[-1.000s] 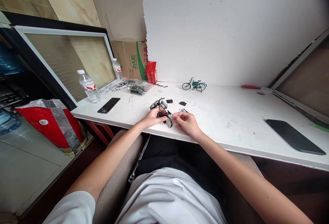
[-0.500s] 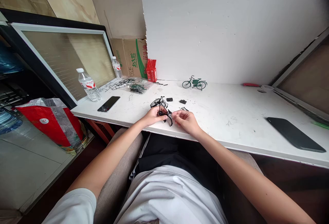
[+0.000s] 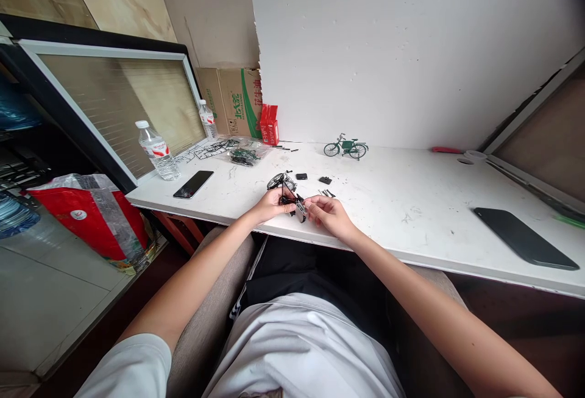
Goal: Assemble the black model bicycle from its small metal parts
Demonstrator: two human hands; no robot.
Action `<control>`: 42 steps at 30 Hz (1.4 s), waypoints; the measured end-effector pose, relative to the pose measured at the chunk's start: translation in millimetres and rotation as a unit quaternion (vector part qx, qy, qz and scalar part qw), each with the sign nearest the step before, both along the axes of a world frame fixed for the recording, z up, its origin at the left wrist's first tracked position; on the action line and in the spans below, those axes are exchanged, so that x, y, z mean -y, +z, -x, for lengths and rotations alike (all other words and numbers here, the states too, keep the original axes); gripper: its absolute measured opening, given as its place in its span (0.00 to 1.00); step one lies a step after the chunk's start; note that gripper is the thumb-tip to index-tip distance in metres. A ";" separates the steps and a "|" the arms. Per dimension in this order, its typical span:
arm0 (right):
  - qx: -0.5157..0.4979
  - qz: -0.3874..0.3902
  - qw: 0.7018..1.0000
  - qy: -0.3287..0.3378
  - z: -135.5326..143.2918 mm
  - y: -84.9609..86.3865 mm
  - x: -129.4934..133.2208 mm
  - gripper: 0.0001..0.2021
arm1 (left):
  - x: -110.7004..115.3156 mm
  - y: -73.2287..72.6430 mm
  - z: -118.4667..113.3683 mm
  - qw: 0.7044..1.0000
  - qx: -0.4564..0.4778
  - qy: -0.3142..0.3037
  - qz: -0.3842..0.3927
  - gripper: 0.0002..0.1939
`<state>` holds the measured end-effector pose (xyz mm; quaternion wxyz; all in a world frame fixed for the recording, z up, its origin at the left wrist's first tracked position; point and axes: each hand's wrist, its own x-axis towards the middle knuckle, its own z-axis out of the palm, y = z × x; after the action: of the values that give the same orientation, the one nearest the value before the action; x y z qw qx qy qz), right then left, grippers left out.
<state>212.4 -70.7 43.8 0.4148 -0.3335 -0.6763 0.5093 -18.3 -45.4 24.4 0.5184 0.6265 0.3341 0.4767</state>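
Near the table's front edge, my left hand (image 3: pixel 270 205) is closed round a black model bicycle (image 3: pixel 287 186), whose spoked wheels show beyond the fingers. My right hand (image 3: pixel 329 214) pinches at the right end of the same model, where a small greyish part shows; whether the fingertips hold that part or the frame is too small to tell. Two small black pieces, a flat one (image 3: pixel 301 176) and another (image 3: pixel 325 180), lie just behind the hands. Some thin dark sticks (image 3: pixel 327 193) are beside my right hand.
A finished-looking green model bicycle (image 3: pixel 346 147) stands at the back of the white table (image 3: pixel 411 203). Left are a phone (image 3: pixel 194 184), water bottle (image 3: pixel 158 151), and bag of parts (image 3: pixel 244 155). A dark phone-like slab (image 3: pixel 525 238) lies right.
The right end of the black model has turned slightly, and more of the greyish part shows between my hands. Both hands are nearly where they were.
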 end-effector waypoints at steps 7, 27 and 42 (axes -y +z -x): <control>0.029 -0.072 0.997 -0.005 1.7 -5.8 1.7 0.24 | 2.2 3.0 1.7 0.999 0.038 -0.001 0.020 0.20; 0.030 -0.143 0.986 -0.076 4.3 -12.5 1.8 0.19 | -4.1 0.8 -10.4 0.999 -0.020 0.025 -0.037 0.21; 0.044 -0.171 0.981 -0.084 4.7 -10.3 6.6 0.17 | -3.2 -2.6 -15.7 0.999 0.022 0.028 -0.009 0.22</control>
<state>207.7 -77.2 33.5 0.4764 -0.3354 -0.7406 0.3347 -2.6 -42.2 21.8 0.5065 0.6104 0.3358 0.5081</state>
